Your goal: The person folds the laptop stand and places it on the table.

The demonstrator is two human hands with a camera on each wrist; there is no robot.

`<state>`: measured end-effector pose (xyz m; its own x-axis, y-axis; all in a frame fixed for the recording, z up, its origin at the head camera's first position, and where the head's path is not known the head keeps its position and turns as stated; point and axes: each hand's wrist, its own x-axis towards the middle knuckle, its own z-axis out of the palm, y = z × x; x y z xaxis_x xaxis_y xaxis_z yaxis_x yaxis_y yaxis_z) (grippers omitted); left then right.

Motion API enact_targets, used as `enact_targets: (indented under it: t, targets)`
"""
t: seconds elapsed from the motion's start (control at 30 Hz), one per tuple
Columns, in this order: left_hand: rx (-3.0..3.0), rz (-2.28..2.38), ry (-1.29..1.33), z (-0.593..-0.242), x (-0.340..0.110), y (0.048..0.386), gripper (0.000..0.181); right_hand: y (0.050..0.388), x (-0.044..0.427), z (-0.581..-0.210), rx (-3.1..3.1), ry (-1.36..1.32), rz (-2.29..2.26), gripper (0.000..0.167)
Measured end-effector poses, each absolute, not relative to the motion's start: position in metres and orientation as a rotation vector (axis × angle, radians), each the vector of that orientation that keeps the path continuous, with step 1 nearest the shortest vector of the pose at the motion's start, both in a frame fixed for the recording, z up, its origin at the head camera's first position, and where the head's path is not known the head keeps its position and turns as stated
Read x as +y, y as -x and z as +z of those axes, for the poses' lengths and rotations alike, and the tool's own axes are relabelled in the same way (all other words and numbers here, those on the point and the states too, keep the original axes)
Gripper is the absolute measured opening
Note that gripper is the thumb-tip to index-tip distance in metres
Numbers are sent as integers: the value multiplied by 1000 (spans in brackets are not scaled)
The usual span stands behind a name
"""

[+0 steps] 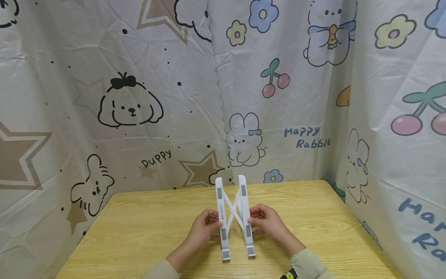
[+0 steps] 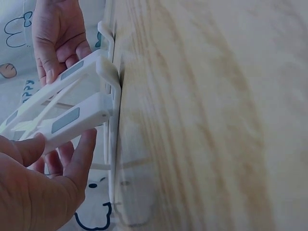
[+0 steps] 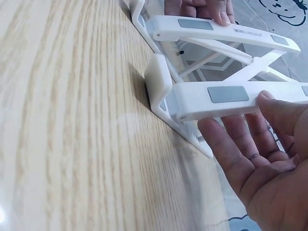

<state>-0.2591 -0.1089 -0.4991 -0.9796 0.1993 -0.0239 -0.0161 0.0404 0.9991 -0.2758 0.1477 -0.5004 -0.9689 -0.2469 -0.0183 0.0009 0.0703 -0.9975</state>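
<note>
Head view: my left grip and right grip clamp opposite sides of the white stand, long axis running forward.

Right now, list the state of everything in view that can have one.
Stand: unfolded, its two long bars apart.
Cross brace: spread into an X.
Left hand: gripping the left bar between thumb and fingers.
Right hand: gripping the right bar likewise.
Curtain: hanging, creased.
</note>
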Motion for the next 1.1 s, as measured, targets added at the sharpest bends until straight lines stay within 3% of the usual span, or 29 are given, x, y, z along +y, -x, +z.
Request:
enact_targets:
  t: [0.6,1.1]
  targets:
    - [2043,2140,-201,-507,-118,262,39,280,159,-512,2064,284,-2008,36]
    - [2063,2149,-152,-511,-118,263,34,282,159,-513,2036,281,-2021,35]
